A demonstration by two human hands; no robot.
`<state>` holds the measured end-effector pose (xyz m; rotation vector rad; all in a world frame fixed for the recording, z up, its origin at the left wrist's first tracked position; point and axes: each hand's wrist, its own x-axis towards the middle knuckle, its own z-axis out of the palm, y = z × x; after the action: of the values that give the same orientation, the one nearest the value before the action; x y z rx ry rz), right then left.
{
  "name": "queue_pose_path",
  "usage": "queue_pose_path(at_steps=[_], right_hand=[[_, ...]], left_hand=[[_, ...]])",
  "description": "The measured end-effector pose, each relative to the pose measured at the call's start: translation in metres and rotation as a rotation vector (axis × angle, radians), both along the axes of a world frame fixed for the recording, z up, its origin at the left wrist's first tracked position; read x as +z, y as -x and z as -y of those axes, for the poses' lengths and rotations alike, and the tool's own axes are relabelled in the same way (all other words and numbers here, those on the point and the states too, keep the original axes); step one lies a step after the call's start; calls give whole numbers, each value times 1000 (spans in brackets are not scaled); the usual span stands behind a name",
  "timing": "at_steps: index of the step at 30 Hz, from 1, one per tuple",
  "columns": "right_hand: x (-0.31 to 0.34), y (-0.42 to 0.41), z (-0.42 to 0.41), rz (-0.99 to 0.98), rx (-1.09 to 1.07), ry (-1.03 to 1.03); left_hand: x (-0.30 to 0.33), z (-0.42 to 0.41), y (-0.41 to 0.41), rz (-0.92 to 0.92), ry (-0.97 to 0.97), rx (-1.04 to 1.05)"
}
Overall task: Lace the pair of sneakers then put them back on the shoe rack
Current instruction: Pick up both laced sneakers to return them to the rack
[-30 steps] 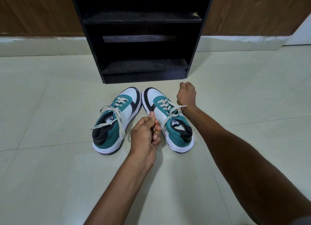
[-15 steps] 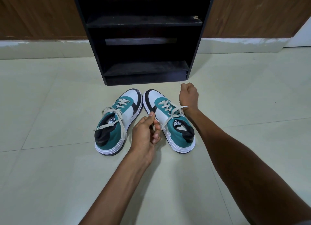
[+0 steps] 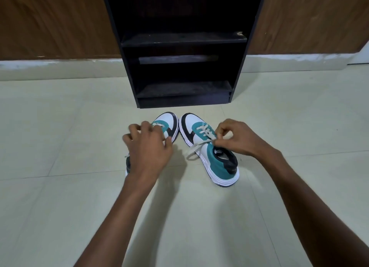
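the two teal, white and black lace-up sneakers sit side by side on the pale tiled floor (image 3: 60,187), toes pointing at the black wooden shoe rack (image 3: 179,39) just beyond them, probably so each can be slid straight onto a shelf once laced. the right hand (image 3: 237,139) hovers over the right sneaker (image 3: 211,159), thumb and forefinger pinched together on the cream flat lace (image 3: 196,148) near the top eyelets; the lace's free end trails off the inner side toward the floor, which suggests it is being drawn snug before tying. the left hand (image 3: 148,147) covers much of the left sneaker (image 3: 169,125), fingers curled loosely and spread a little (whether they grip its lace i cannot tell, since the hand hides it and is blurred). neither shoe is on the rack yet, and its visible shelves are bare.
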<state>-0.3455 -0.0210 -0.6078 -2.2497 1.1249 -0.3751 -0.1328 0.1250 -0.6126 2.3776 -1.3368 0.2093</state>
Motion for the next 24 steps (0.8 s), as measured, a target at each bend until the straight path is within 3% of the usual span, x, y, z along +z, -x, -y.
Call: queue_pose_path(at_steps=[2,4,7,9,13,17,21,24], right_hand=[[9,6,-8,-136,44,-100],[20,7,-14,-308,69,-189],[30,0,-22,-590,145,-280],[28,-9,-26,-671,217,-257],[14,-26,-31,-555,165,-98],[0,-49,-45,-383,38,-17],[-12,-57,-57,-455,33,7],[-11,-56,-65,-362,-50,23]], left_hand=[[-5,-10,-11,-42,-198,91],[-9,-18,-15,-236,-331,141],[-8,-22,-18,-377,-391,110],[-2,-21,-19,-428,-414,52],[2,-14,-9,-557,-372,-92],[-5,-3,2,-446,-368,-134],[-12,2,1,-409,-371,-143],[-12,-3,6,-421,-289,-132]])
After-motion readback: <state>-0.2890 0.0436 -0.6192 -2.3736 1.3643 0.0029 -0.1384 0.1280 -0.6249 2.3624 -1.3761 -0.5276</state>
